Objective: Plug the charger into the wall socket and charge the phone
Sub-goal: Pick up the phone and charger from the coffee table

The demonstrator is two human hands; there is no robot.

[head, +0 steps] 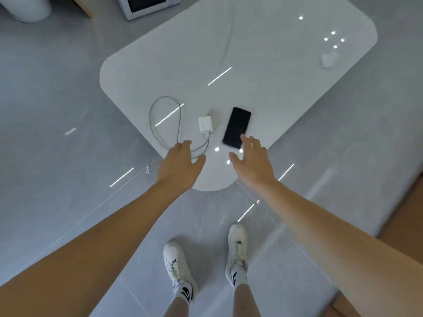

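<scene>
A white charger block (205, 124) lies on the glossy white table (251, 53), prongs pointing away from me. Its pale cable (164, 120) loops to the left and curls back near the table's front edge. A black phone (237, 127) lies face up just right of the charger. My left hand (179, 165) hovers over the near end of the cable loop, fingers spread, holding nothing. My right hand (251, 161) reaches over the table's near corner with fingertips at the phone's lower end, open and empty. No wall socket is in view.
A small crumpled white object (328, 60) sits at the table's far right. A white framed appliance (146, 5) and a round white base (25, 8) stand on the grey tiled floor beyond. My white sneakers (237, 250) stand close to the table's corner.
</scene>
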